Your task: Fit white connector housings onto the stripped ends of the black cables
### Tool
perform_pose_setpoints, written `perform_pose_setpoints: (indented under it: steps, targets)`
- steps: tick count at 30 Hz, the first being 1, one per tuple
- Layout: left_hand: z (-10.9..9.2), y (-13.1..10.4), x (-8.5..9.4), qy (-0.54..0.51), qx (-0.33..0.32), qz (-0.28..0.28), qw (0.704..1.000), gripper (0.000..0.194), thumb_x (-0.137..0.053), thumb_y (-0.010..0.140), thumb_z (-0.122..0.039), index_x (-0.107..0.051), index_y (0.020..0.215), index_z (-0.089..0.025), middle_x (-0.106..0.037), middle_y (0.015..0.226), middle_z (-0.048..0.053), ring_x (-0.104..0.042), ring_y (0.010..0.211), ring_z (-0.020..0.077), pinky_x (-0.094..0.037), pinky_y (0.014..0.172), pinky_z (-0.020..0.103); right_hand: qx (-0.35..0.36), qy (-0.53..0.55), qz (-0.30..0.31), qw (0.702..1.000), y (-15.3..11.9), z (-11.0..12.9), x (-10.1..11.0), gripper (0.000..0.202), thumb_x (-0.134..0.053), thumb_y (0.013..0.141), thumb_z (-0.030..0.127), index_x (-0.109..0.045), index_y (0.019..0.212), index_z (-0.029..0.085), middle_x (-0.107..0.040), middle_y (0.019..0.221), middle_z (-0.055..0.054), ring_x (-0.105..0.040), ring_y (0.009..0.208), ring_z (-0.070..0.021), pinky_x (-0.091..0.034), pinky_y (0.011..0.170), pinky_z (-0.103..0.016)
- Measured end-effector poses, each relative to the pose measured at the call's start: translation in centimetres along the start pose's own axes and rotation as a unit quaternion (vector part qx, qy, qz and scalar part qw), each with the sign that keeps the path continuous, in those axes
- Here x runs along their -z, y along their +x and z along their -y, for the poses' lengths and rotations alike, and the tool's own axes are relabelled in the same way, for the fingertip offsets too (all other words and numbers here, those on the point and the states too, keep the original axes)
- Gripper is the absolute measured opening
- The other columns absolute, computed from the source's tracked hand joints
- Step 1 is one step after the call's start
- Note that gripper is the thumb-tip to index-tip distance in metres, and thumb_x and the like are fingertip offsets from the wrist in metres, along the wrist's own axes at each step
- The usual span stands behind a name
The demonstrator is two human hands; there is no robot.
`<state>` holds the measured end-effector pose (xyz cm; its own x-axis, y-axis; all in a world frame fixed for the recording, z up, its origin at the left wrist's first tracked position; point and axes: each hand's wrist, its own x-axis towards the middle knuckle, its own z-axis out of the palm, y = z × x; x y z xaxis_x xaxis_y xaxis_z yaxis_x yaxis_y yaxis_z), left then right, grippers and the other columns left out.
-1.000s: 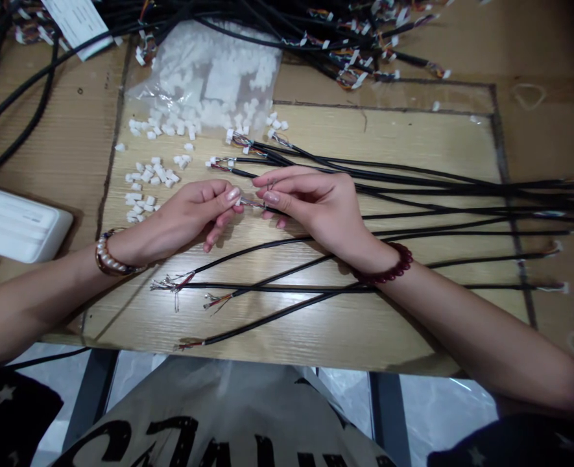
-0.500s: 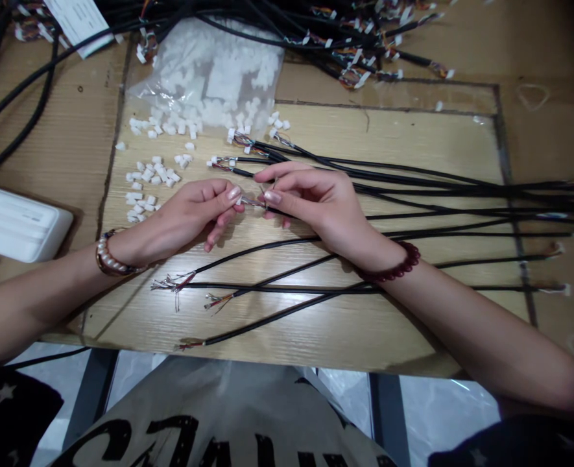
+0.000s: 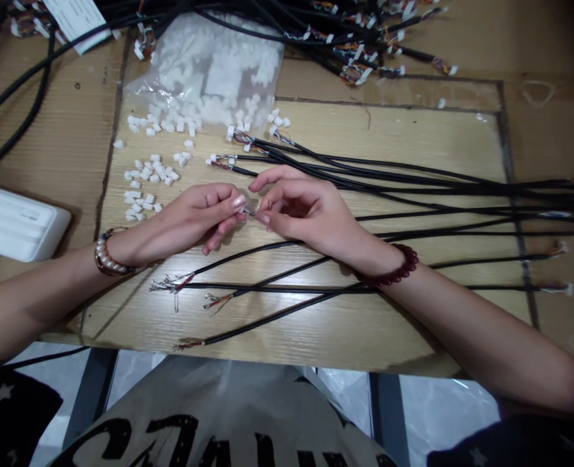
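Between thumb and fingertips, my left hand (image 3: 216, 211) pinches a small white connector at the end of a cable. Thin wires (image 3: 250, 211) run from it to my right hand (image 3: 301, 204), whose thumb and index finger are closed on them. Left of my hands lie loose white connectors (image 3: 154, 170). Several black cables (image 3: 394, 174) stretch rightward behind and under my right hand, some with white connectors at their left ends. Nearer my body, other cables (image 3: 267, 318) end in bare, fanned-out wires (image 3: 172, 283).
A clear plastic bag (image 3: 209, 71) of white connectors lies at the back. Behind it is a heap of black cables (image 3: 359, 39). A white box-shaped object (image 3: 21, 220) sits at the left, and a paper label (image 3: 80, 23) lies at the back left.
My right thumb and index finger have moved slightly left and closed on the wires near my left fingertips. My left hand has shifted slightly right, still pinching the connector.
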<state>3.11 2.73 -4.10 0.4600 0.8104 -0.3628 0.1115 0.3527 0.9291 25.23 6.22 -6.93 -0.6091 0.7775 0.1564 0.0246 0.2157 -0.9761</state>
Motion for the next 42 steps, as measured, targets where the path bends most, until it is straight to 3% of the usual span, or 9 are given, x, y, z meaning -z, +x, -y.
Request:
perform_pose_setpoints:
  steps: [8,14,30,42]
  targets:
    - [-0.17,-0.17,-0.18,0.013,-0.005,0.016,1.000,0.035,-0.052,0.109,-0.034,-0.049,0.079,-0.016,-0.048,0.064,-0.006,-0.047,0.047,0.0034,-0.040,0.045,0.012,0.048,-0.017,-0.032,0.998,-0.28,-0.06,-0.44,0.024,-0.080,0.087,0.029,-0.065,0.075,0.015,-0.069,0.115,-0.009,-0.057,0.072,-0.0077,-0.044,0.056,-0.020]
    - [-0.30,-0.24,-0.15,0.017,0.001,0.017,1.000,0.035,-0.052,0.109,-0.035,-0.049,0.080,-0.016,-0.048,0.065,-0.006,-0.047,0.048,0.0039,-0.041,0.046,0.013,0.089,-0.052,-0.037,0.994,-0.31,0.01,-0.53,0.021,-0.078,0.086,0.023,-0.063,0.074,0.016,-0.070,0.113,-0.009,-0.054,0.065,-0.0055,-0.041,0.050,-0.019]
    - [-0.14,-0.23,0.16,-0.006,0.032,0.037,0.999,0.038,-0.061,0.104,-0.045,-0.051,0.081,-0.016,-0.045,0.064,-0.006,-0.046,0.047,0.0048,-0.042,0.045,0.014,0.193,-0.193,-0.033,0.961,-0.69,0.27,-0.62,0.020,-0.071,0.083,0.011,-0.056,0.073,0.020,-0.074,0.111,-0.009,-0.069,0.088,-0.0162,-0.053,0.065,-0.028]
    - [-0.24,-0.26,0.29,-0.009,0.041,0.045,0.998,0.037,-0.062,0.104,-0.045,-0.053,0.083,-0.015,-0.045,0.065,-0.006,-0.048,0.046,0.0044,-0.042,0.044,0.013,0.231,-0.263,-0.032,0.936,-0.97,-0.02,-0.65,0.013,-0.069,0.086,0.013,-0.059,0.080,0.018,-0.075,0.114,-0.009,-0.070,0.077,-0.0129,-0.051,0.063,-0.026]
